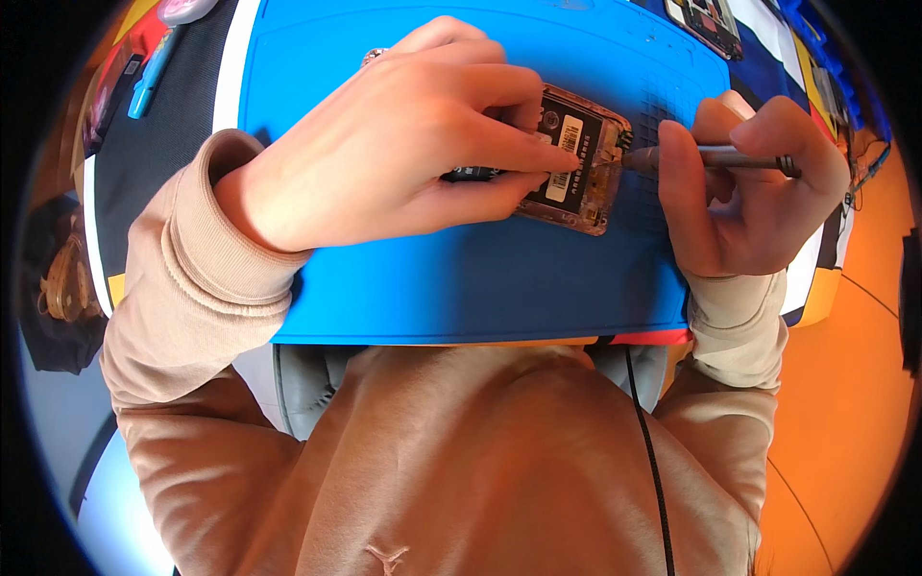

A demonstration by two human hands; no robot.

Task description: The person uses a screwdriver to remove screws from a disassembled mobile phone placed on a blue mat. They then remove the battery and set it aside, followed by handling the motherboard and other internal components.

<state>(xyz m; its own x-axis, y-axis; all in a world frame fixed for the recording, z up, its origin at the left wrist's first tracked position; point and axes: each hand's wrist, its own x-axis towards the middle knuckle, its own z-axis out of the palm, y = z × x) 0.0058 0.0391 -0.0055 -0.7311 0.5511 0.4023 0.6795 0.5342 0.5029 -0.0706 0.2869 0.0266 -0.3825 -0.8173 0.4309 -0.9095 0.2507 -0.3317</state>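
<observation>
An opened phone (pixel 573 217), its dark battery (pixel 586 161) with white labels exposed, lies at a slant on the blue mat. My left hand (pixel 413 134) reaches across its left side, the fingers bent and gripping it, with fingertips on the battery. They hide that part of the phone. My right hand (pixel 768 192) is closed round a slim grey screwdriver-like tool (pixel 715 158). The tool's pointed end is at the phone's right end, among the small parts there. Whether the tip touches them is too small to tell.
The blue work mat (pixel 384 298) covers most of the table before me. Another opened phone (pixel 709 27) lies at its far right edge. On the left are a light-blue pen-like tool (pixel 154 72) and a dark box (pixel 110 101). A dark cord (pixel 648 432) hangs down my front.
</observation>
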